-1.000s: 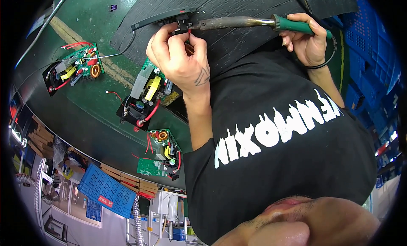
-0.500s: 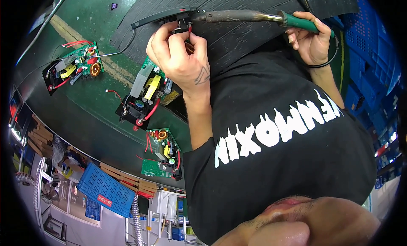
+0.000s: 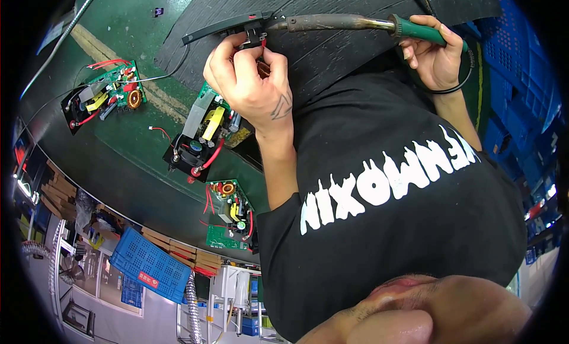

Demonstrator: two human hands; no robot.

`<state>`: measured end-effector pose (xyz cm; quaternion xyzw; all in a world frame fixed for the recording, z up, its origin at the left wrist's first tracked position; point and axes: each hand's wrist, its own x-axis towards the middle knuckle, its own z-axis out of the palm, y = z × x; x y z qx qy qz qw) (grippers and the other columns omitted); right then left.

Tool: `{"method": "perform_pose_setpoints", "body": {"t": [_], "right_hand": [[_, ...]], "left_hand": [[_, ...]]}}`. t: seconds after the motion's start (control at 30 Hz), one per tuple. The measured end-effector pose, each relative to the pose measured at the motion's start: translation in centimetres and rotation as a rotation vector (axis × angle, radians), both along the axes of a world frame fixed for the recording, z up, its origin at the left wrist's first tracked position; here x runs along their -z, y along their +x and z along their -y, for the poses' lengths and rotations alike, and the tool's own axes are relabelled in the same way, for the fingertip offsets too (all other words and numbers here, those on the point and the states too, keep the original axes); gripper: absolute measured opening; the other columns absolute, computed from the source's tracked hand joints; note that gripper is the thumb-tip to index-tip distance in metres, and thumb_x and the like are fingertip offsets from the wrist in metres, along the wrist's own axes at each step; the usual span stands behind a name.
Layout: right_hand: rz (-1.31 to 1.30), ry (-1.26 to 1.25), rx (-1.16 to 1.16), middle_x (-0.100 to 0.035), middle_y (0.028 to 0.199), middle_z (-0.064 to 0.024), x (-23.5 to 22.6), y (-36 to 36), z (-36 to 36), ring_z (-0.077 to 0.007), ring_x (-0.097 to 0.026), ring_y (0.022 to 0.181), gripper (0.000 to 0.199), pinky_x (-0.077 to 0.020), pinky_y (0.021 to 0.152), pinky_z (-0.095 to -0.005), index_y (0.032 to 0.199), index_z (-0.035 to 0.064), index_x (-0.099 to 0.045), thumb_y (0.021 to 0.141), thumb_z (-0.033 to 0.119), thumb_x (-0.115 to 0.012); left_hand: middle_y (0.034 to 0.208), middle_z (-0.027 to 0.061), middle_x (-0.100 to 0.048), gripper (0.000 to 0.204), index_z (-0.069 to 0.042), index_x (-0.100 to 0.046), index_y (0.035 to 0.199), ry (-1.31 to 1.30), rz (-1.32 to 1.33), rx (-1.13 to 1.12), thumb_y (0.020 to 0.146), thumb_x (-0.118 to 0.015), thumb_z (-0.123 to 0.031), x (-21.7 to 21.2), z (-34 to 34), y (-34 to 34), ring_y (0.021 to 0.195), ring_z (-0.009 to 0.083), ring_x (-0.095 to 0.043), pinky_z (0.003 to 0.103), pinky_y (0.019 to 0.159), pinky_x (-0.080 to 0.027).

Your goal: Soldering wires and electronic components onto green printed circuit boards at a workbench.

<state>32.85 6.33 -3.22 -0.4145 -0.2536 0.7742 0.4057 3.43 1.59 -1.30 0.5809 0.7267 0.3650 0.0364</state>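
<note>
Your left hand (image 3: 249, 83) is closed in a pinch, its fingertips (image 3: 261, 50) clamped on a small black connector (image 3: 255, 34) with a thin red wire (image 3: 262, 44) at it. That connector sits at the near end of a long black plastic strip (image 3: 222, 26), which lies across the dark ribbed mat (image 3: 332, 53) at the top of the view. Your right hand (image 3: 435, 56) is wrapped tight around the green handle of a soldering iron (image 3: 367, 25); its metal barrel runs level toward your left hand, and the tip meets the connector right by your pinching fingers. A black cord (image 3: 465, 77) loops from the handle around your right wrist. The 2 hands are well apart, joined only by the length of the iron.

On the green surface (image 3: 136, 24) beside your left forearm lie 3 green circuit boards with red wires: 1 (image 3: 106, 98) far to the left, well apart from your hand; 1 (image 3: 204, 133) just below your left hand, carrying a yellow part and black capacitors; and 1 (image 3: 228, 216) lower down near the surface's edge. Blue plastic crates (image 3: 521, 89) stand beyond your right hand, and another blue crate (image 3: 148, 264) sits below the surface on the left. Your black shirt with white print fills the middle of the view.
</note>
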Motion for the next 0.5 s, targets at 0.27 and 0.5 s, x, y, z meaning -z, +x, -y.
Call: {"method": "perform_pose_setpoints", "body": {"t": [0.27, 0.5], "right_hand": [[0.000, 0.001, 0.002, -0.066, 0.086, -0.0193, 0.01, -0.07, -0.03, -0.0196, -0.064, 0.067, 0.054, -0.0495, 0.050, -0.0237, 0.119, 0.0006, -0.057, 0.096, 0.042, -0.032], [0.003, 0.012, 0.014, -0.067, 0.087, -0.0196, 0.29, 0.28, 0.14, -0.0198, -0.064, 0.068, 0.054, -0.0495, 0.051, -0.0244, 0.119, 0.0003, -0.057, 0.096, 0.042, -0.031]], "left_hand": [[0.105, 0.0093, -0.061, 0.014, -0.003, -0.056, 0.070, -0.009, -0.020, 0.008, 0.063, -0.066, 0.004, -0.30, -0.07, -0.04, 0.099, 0.0297, -0.051, 0.038, 0.083, -0.043], [0.105, 0.0098, -0.062, 0.014, -0.002, -0.055, 0.069, 0.006, -0.043, 0.027, 0.063, -0.065, 0.006, -0.58, -0.26, -0.01, 0.097, 0.0293, -0.052, 0.036, 0.080, -0.045]]}}
